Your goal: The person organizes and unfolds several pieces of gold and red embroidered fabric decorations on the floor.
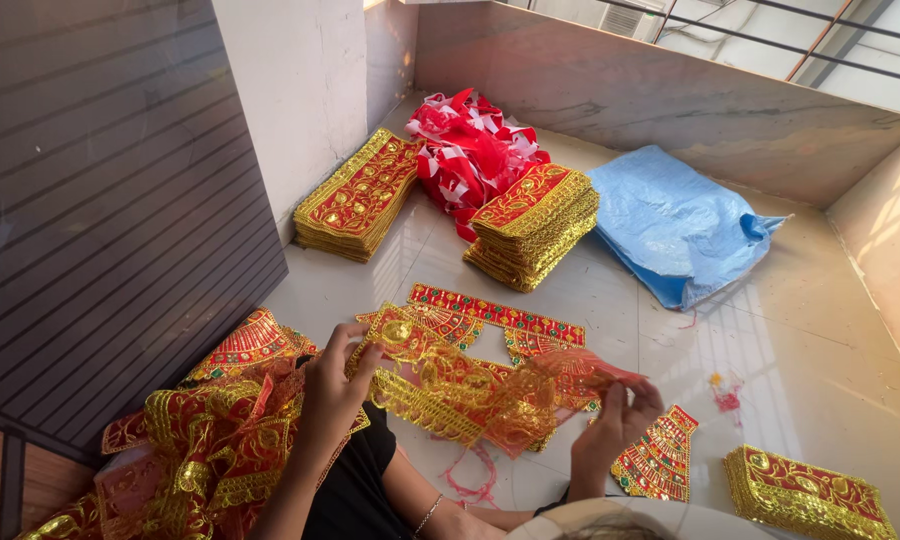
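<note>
My left hand grips one end of a red and gold embroidered lace trim, and my right hand pinches its other end. The trim hangs stretched between them just above the floor. Under it lies a long red and gold border strip and a fan-shaped patch beside my right hand. A tangled heap of the same lace rests by my left arm.
Two stacks of red and gold patches stand at the back with a pile of red and white ribbon. A blue plastic bag lies right of them. Another stack sits at front right. A dark shutter stands left.
</note>
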